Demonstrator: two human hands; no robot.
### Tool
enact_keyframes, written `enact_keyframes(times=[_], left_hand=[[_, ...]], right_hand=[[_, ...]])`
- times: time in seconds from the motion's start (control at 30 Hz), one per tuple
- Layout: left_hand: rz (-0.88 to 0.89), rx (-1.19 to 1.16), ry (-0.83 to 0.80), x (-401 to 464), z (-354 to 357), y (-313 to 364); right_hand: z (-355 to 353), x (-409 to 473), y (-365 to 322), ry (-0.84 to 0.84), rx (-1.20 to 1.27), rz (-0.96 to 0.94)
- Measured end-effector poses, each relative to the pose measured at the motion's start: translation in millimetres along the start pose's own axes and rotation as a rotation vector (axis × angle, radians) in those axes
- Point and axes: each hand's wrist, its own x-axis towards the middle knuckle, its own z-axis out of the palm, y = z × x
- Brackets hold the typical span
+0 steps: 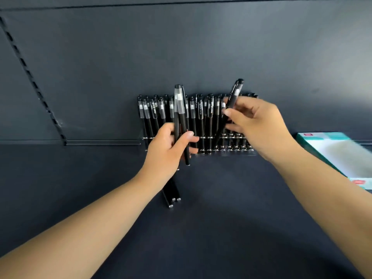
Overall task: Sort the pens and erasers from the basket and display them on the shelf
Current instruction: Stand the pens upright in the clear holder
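Nearest to us, in front of the row of pens (198, 119) that stands against the back wall, our left hand (171, 150) grips a small bundle of black pens (182, 121): slim matte barrels with clear, frosted caps pointing up and silver-ringed tips poking out below the wrist. The thumb (186, 138) lies across the front of the bundle and the other fingers curl behind it, pressed together. To the right of that, and partly in front of the row's right end, our right hand (255, 125) pinches a single pen (231, 103) between thumb and forefinger, the pen tilted with its cap leaning up and to the right; the remaining fingers are bent loosely beneath it. The row itself is a tight rank of upright pens of the same kind, black-bodied with translucent caps and white lettering, their lower ends in what looks like a clear tray. They stand on a smooth dark shelf (221, 218). Well right of the row lies a flat teal and white box (340, 156), blurred.
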Motion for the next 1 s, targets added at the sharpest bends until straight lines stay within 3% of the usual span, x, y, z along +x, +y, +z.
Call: enact_keyframes(times=[0.27, 0.43, 0.63, 0.83, 1.0], left_hand=[[0.141, 0.282, 0.020, 32, 42, -27], [0.028, 0.203, -0.037, 37, 41, -40], [-0.046, 0.148, 0.032, 43, 34, -46], [-0.027, 0.156, 0.036, 41, 34, -45], [-0.033, 0.151, 0.027, 39, 33, -41]], right_hand=[[-10, 42, 18, 0.191, -0.053, -0.032], [-2, 51, 35, 0.129, -0.138, -0.013], [1, 55, 37, 0.096, -0.135, -0.020], [3, 52, 38, 0.040, -0.196, -0.046], [3, 54, 46, -0.055, -0.343, 0.067]])
